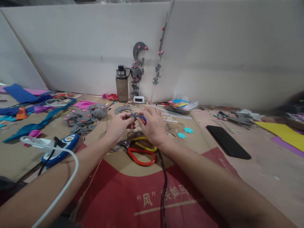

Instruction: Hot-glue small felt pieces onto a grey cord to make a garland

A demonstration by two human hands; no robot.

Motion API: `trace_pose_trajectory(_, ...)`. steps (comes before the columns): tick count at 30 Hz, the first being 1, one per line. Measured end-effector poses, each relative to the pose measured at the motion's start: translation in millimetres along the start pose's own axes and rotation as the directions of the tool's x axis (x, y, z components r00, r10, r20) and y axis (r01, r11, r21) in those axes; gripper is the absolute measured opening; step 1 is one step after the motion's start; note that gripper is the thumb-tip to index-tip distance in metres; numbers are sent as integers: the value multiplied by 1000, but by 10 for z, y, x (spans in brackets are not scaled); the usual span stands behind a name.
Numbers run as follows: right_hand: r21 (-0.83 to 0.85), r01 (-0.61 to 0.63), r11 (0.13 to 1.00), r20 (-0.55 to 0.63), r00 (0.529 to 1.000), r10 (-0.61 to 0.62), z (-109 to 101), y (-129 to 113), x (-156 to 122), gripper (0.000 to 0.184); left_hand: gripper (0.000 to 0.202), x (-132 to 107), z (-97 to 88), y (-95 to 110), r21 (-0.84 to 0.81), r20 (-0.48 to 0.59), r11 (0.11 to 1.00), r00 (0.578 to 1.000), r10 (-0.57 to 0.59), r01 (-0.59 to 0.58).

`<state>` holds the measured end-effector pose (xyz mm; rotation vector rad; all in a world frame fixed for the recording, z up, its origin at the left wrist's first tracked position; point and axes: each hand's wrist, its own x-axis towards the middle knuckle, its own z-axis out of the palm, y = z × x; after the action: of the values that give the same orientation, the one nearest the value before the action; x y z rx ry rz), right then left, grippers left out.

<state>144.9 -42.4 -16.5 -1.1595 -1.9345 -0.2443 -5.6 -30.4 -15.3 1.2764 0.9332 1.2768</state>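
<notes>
My left hand (120,126) is closed, its thumb and fingertips pinching a small grey felt piece (133,115). Close beside it, my right hand (153,125) is wrapped around a blue and orange tool (142,119), which looks like a glue gun and is mostly hidden by the fingers. A black cord (164,180) runs from under the right wrist toward me. Below the hands lie scissors (142,163) with one red and one yellow handle loop. Grey yarn strands (116,148) lie by the blades. Two turquoise felt flowers (188,130) rest to the right.
Grey felt shapes with pink and orange dots (82,118) and a yarn ball (98,112) lie left. Nearer are a blue device (63,152) and white cable (73,155). A bottle (122,88), small clock (138,99) and bowl (184,108) stand behind; a phone (228,142) lies right.
</notes>
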Motion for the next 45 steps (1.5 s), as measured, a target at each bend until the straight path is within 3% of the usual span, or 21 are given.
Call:
trace_pose_trajectory(7, -109, 30, 994, 41, 999, -25, 10, 29, 3, 16, 17, -49, 78, -8, 12, -11, 1000, 1000, -3, 3)
trace_pose_trajectory(11, -77, -38, 996, 12, 999, 39, 47, 17, 8, 8, 17, -86, 114, 22, 39, -16, 999, 1000, -15, 16)
trace_pose_trajectory(16, 170, -176, 970, -5, 984, 180, 108, 59, 10, 5, 17, -86, 102, 52, -5, -56, 996, 995, -87, 87)
trace_pose_trajectory(21, 428, -342, 837, 36, 931, 362, 164, 116, -9, 13, 17, -69, 70, 87, -62, -76, 991, 989, -124, 119)
trace_pose_trajectory(25, 383, -251, 889, 19, 964, 264, 148, 86, -34, 15, 17, -57, 54, 82, -55, -50, 993, 993, -107, 104)
trace_pose_trajectory(30, 95, -52, 994, -42, 998, 57, 63, 29, -50, 8, 16, -59, 73, 53, 23, -48, 997, 997, -67, 68)
trace_pose_trajectory(33, -62, 18, 998, -20, 1000, -19, 36, 28, -52, 10, 14, -82, 100, 60, 78, -44, 996, 999, -29, 32)
trace_pose_trajectory(37, -153, 57, 987, -19, 998, -61, 47, 46, -54, 11, 13, -112, 116, 86, 195, -48, 981, 999, 16, -7)
trace_pose_trajectory(41, -161, 38, 986, -18, 999, -42, 74, 53, -47, 8, 13, -107, 110, 87, 227, -36, 974, 999, 12, -3)
trace_pose_trajectory(45, 75, -80, 994, 2, 997, 80, 109, 47, -38, 4, 12, -90, 103, 78, 71, -21, 994, 996, -83, 85)
